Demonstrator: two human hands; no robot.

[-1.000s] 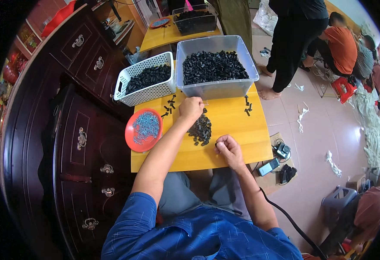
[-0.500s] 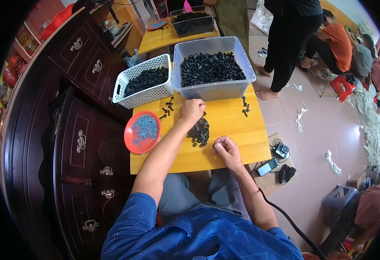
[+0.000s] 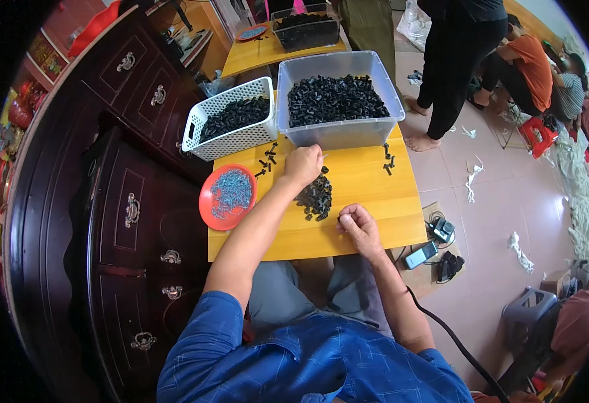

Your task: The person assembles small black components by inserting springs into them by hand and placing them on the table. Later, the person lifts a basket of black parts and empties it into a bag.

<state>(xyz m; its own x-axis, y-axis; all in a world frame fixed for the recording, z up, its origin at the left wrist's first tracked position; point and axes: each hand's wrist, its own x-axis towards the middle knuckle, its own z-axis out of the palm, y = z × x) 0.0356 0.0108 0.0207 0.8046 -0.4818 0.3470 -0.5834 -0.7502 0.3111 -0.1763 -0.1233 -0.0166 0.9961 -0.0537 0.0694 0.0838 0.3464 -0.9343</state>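
My left hand (image 3: pixel 306 165) is closed in a pinch just in front of the clear plastic bin (image 3: pixel 338 138). Something thin and pale shows at its fingertips, too small to name. At the near side of the yellow table, my right hand (image 3: pixel 361 230) is closed, with a small black plastic part (image 3: pixel 340 218) at its thumb and finger. Between the hands lies a loose pile of small black parts (image 3: pixel 316 199). Left of my left forearm, a red plate (image 3: pixel 206 213) holds many thin bluish metal pieces (image 3: pixel 232 189), perhaps screws.
A white perforated basket (image 3: pixel 230 133) and the bin hold heaps of black parts. A few longer black pieces lie left (image 3: pixel 267 160) and right (image 3: pixel 389 160) on the yellow table (image 3: pixel 381 195). Dark wooden drawers (image 3: pixel 116 221) border the left. People stand and sit at the right.
The whole view has shifted slightly, moving the table a little right and up. Both hands stay closed in nearly the same places over the table.
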